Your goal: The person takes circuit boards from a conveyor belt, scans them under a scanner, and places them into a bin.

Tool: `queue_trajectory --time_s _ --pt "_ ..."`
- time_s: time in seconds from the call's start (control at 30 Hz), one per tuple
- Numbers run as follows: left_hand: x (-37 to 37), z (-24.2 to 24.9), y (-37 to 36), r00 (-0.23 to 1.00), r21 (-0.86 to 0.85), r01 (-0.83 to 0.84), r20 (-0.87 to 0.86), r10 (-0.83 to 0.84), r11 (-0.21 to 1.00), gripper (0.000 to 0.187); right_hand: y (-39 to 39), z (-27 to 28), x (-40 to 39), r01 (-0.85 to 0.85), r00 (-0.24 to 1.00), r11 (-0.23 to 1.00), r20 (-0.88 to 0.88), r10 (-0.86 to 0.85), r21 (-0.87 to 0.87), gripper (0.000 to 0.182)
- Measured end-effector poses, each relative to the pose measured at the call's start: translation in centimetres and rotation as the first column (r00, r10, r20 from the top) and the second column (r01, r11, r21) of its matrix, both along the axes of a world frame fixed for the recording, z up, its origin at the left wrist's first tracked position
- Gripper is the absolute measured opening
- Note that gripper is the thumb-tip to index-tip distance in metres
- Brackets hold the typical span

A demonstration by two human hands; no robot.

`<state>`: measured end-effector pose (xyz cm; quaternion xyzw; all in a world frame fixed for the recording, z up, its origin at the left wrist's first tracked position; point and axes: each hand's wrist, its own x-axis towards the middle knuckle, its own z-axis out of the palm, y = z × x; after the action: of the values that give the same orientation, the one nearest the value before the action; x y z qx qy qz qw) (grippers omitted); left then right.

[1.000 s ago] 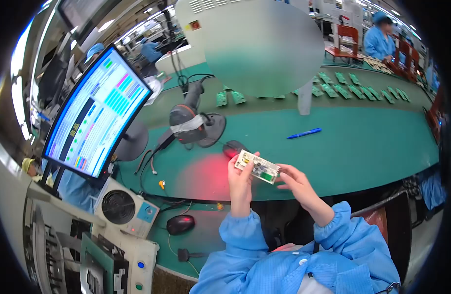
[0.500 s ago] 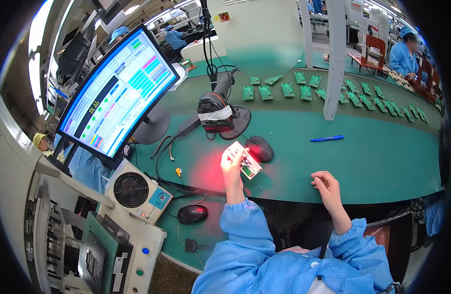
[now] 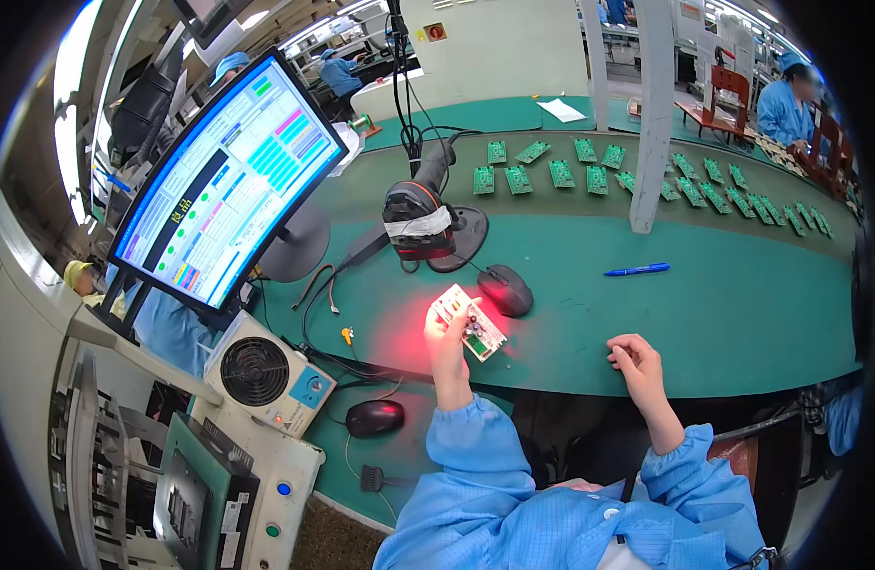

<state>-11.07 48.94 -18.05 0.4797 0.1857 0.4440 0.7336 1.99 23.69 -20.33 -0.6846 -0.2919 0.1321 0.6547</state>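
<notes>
Left grip (image 3: 446, 342) is pinching a circuit board (image 3: 479, 332) over the surface (image 3: 561, 328), near its front edge, beside a mouse (image 3: 505, 290) (blue pen (image 3: 637, 270) lying farther right); right grip (image 3: 635, 365) is hanging loosely curled, part-spread, by that edge.

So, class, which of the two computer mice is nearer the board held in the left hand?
The upper mouse, on the large green tabletop close beside the circuit board; the lower mouse sits farther off, near the fan unit.

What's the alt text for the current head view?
A person's left hand holds a partly red-lit circuit board near a stand-mounted scanner; the right hand, holding nothing visible, is over the green bench. A lit monitor stands at left, with more boards laid out beyond.
</notes>
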Motion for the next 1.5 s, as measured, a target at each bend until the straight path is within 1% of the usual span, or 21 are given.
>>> queue_trajectory --time_s 0.43,0.5,0.6,0.63,0.67,0.7,0.73,0.77,0.8,0.87,0.93,0.97,1.0,1.03,1.07,1.1,1.13,1.27,1.33,1.47,1.5 --pt "0.8 0.3 -0.8 1.000 0.004 0.013 -0.004 -0.013 1.000 0.022 0.4 1.0 1.1 -0.032 0.999 0.998 0.013 0.033 -0.049 0.013" --pt "2.2 1.4 -1.3 0.963 0.018 0.248 -0.110 -0.245 0.969 0.025 1.7 1.6 3.5 -0.028 0.965 0.994 0.255 0.056 -0.110 0.013" --pt "7.9 4.9 -1.4 0.894 0.253 0.410 -0.303 -0.330 0.876 0.023 5.6 2.5 7.7 0.103 0.935 0.992 0.347 -0.069 -0.079 0.010" --pt "10.5 5.9 -0.8 0.871 0.336 0.453 -0.364 -0.330 0.826 0.020 7.0 2.9 8.7 0.188 0.869 0.979 0.478 -0.127 -0.083 0.009" --pt "13.1 7.5 -0.3 0.853 0.425 0.455 -0.462 -0.245 0.782 0.021 8.2 2.8 9.4 0.272 0.780 0.960 0.600 -0.176 -0.073 0.009" --pt "15.6 9.7 -0.2 0.816 0.523 0.444 -0.572 -0.087 0.728 0.025 8.9 2.2 9.7 0.279 0.784 0.958 0.592 -0.190 -0.062 0.009" --pt "19.1 9.7 1.8 0.802 0.630 0.450 -0.597 0.023 0.633 0.030 9.7 1.3 9.9 0.252 0.731 0.966 0.664 -0.158 -0.048 0.009" --pt "23.1 8.5 4.4 0.783 0.765 0.380 -0.565 0.260 0.519 0.030 10.2 0.6 10.0 0.227 0.671 0.973 0.731 -0.128 -0.039 0.009" --pt "25.2 8.6 6.0 0.764 0.851 0.353 -0.502 0.405 0.387 0.032 10.0 1.0 9.6 0.175 0.662 0.975 0.749 -0.012 -0.139 0.006" --pt "27.7 9.0 9.3 0.615 0.829 0.510 -0.539 0.576 0.230 0.030 10.1 0.4 9.7 0.075 0.602 0.990 0.797 0.048 -0.117 0.009" --pt "30.9 5.6 16.8 0.467 0.767 0.637 -0.460 0.755 0.073 0.029 10.0 0.5 10.0 0.067 0.565 0.988 0.822 0.078 -0.139 0.012" --pt "30.5 6.6 17.3 0.351 0.760 0.560 -0.579 0.736 0.331 0.032 10.1 0.5 10.1 0.073 0.560 0.986 0.824 0.085 -0.152 0.015" --pt "30.9 6.0 19.8 0.260 0.772 0.496 -0.568 0.781 0.397 0.033 10.3 0.1 10.1 0.093 0.540 0.986 0.839 0.066 -0.137 0.017" --pt "31.3 5.4 22.8 0.129 0.664 0.624 -0.607 0.784 0.412 0.042 10.4 0.0 10.1 0.096 0.520 0.983 0.850 0.082 -0.154 0.019" --pt "31.6 3.5 26.0 0.068 0.685 0.616 -0.537 0.841 0.388 0.043 10.4 -0.1 10.1 0.093 0.524 0.980 0.845 0.104 -0.178 0.019" --pt "31.8 2.1 28.5 -0.001 0.685 0.589 -0.529 0.849 0.428 0.040 10.4 -0.1 10.2 0.087 0.529 0.975 0.839 0.129 -0.205 0.019" --pt "31.0 3.5 25.9 -0.073 0.711 0.427 -0.589 0.805 0.559 0.039 10.4 -0.2 10.2 0.121 0.547 0.969 0.829 0.114 -0.213 0.019" --pt "29.7 0.3 28.9 -0.097 0.658 0.433 -0.645 0.758 0.616 0.042 10.4 -0.2 10.1 0.100 0.554 0.980 0.828 0.091 -0.174 0.021" --pt "30.6 -1.8 30.7 -0.231 0.628 0.411 -0.630 0.742 0.661 0.042 10.4 -0.1 10.0 0.096 0.548 0.980 0.831 0.095 -0.175 0.023" --pt "31.8 0.5 26.6 -0.132 0.714 0.295 -0.627 0.768 0.634 0.044 10.6 -0.4 10.0 0.099 0.545 0.982 0.834 0.083 -0.162 0.022" --pt "32.1 1.4 25.0 -0.051 0.764 0.320 -0.576 0.815 0.560 0.044 10.6 -0.5 10.0 0.098 0.533 0.985 0.844 0.066 -0.139 0.022"
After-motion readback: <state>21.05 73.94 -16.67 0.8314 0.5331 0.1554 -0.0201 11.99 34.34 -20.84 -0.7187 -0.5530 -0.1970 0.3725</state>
